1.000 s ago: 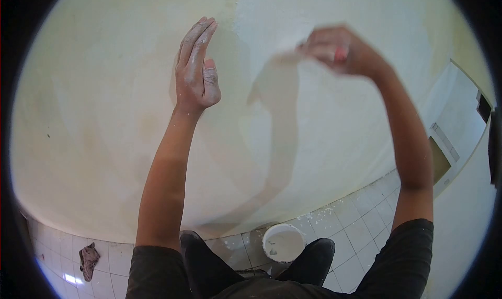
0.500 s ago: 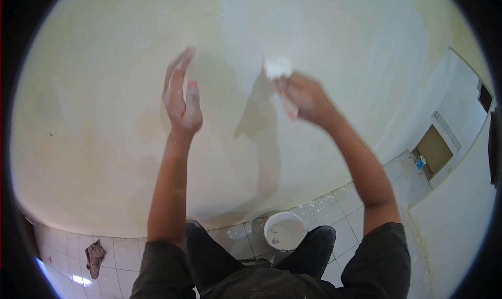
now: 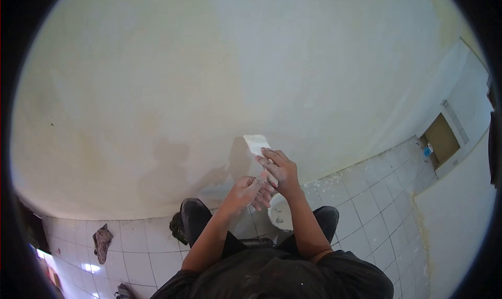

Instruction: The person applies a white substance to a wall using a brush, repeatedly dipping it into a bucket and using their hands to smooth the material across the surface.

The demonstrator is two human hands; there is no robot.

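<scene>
A flat scraper (image 3: 257,142) with white paste on its blade points up and left in front of the wall. My right hand (image 3: 281,169) is wrapped round its handle. Just below and to the left, my left hand (image 3: 250,192) has its fingers apart, with the thumb close to the handle's end; whether they touch is unclear. Both hands are smeared with white. Below them, partly hidden by my right forearm, a white bucket (image 3: 281,215) with pale paste inside stands on the floor between my knees.
The pale wall (image 3: 130,89) fills the upper view. A crumpled brown cloth (image 3: 102,243) lies on the tiled floor (image 3: 133,270) at the lower left. A dark green item (image 3: 178,228) is beside my left knee. At the right, a blue-and-white container (image 3: 428,150) stands by a wall opening.
Both hands have come down from high before the wall and drawn together, the right one bringing the scraper. The view has shifted slightly.
</scene>
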